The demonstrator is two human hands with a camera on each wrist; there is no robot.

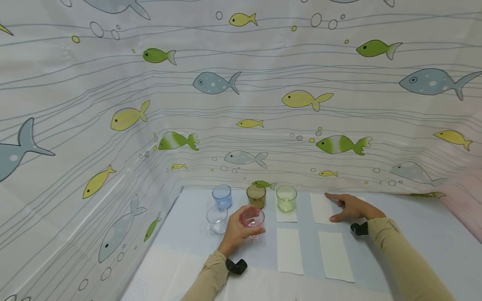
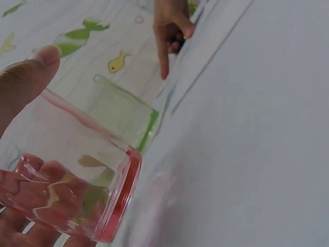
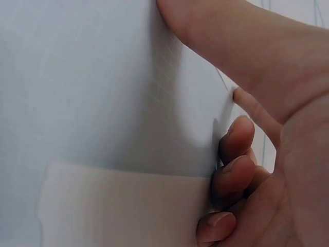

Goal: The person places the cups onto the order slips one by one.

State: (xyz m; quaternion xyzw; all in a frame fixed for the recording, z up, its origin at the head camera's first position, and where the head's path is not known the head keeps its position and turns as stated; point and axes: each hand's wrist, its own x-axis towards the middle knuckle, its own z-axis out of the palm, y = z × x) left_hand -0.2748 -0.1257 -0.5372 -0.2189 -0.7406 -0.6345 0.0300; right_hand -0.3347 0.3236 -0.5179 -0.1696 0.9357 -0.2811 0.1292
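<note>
My left hand (image 1: pixel 234 233) holds a pink see-through glass (image 1: pixel 255 217) upright, thumb on the near side and fingers round the far side. In the left wrist view the glass (image 2: pixel 61 154) shows its thick red base close over the table. Further right, my right hand (image 1: pixel 353 207) is at a white paper rectangle (image 1: pixel 320 212) in the back row. Its index finger points out along the paper's back edge and the thumb lies near the front one. In the right wrist view the other fingers (image 3: pixel 234 177) are bent loosely beside the paper, gripping nothing.
A green glass (image 1: pixel 286 198) stands on another paper (image 1: pixel 287 218). Behind my left hand are an amber glass (image 1: pixel 256 196), a blue glass (image 1: pixel 221 196) and a colourless glass (image 1: pixel 217 219). Two papers (image 1: pixel 289 251) (image 1: pixel 336 256) lie in front. A fish-print curtain (image 1: pixel 241 138) surrounds the table.
</note>
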